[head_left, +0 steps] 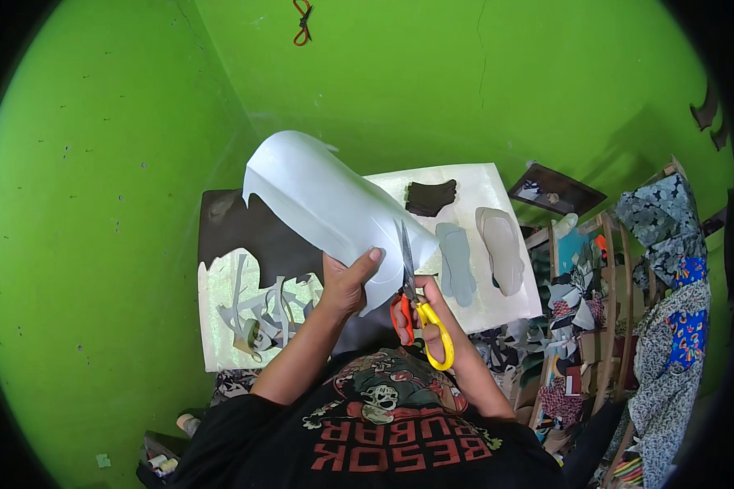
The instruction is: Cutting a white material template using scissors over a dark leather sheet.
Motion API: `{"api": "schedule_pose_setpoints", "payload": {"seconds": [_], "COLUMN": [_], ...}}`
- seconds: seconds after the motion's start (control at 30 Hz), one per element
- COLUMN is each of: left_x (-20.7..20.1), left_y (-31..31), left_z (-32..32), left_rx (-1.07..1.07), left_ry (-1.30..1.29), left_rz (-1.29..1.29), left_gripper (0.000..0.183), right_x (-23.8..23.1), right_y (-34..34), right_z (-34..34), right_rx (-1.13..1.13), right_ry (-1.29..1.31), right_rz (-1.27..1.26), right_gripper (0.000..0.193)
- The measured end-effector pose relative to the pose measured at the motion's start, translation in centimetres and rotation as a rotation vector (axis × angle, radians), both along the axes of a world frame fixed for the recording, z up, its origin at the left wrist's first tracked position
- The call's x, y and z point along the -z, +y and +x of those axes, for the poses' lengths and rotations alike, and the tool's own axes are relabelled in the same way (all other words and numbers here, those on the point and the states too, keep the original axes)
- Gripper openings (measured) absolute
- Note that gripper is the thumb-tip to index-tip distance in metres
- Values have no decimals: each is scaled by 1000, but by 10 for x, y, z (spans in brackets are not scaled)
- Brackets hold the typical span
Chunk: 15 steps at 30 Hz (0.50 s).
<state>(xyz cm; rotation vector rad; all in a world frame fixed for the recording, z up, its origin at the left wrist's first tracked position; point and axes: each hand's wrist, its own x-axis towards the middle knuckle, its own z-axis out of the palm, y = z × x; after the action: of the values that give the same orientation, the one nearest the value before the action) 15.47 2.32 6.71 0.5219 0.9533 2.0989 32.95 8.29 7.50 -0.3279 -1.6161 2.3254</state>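
Note:
My left hand (349, 281) grips the lower edge of a curled white sheet (318, 191), its thumb on top. A curved outline shows faintly on the sheet near that thumb. In my right hand (432, 318) is a pair of scissors (409, 265) with one yellow and one orange handle loop. The blades point away from me at the sheet's right part; whether they are parted is hard to make out. Beneath lies a pale work board (481, 179), bearing grey sole-shaped pieces (458, 265), beige sole-shaped pieces (501, 253) and a small dark piece (431, 198).
Dark brown material (224, 224) covers the board's left side, with narrow grey offcuts (257, 314) nearer me. On the right, a wooden rack (612, 318) is heaped with scraps beside patterned cloth (669, 367). Orange-handled scissors (302, 24) hang on the green wall (367, 81).

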Motion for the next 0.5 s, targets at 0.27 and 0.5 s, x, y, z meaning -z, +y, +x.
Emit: {"api": "schedule_pose_setpoints", "payload": {"seconds": [0.27,0.5], "left_x": [8,-13], "left_y": [-6,-22], "left_z": [15,15], "left_rx": [-149,-119], "left_ry": [158,297], "left_rz": [-142,-203], "left_gripper": [51,45], "right_x": [-1,9], "right_y": [-2,-3], "right_z": [13,11], "right_rx": [54,55], "right_ry": [-24,-111], "right_rz": [189,185], "right_gripper": [55,55]}}
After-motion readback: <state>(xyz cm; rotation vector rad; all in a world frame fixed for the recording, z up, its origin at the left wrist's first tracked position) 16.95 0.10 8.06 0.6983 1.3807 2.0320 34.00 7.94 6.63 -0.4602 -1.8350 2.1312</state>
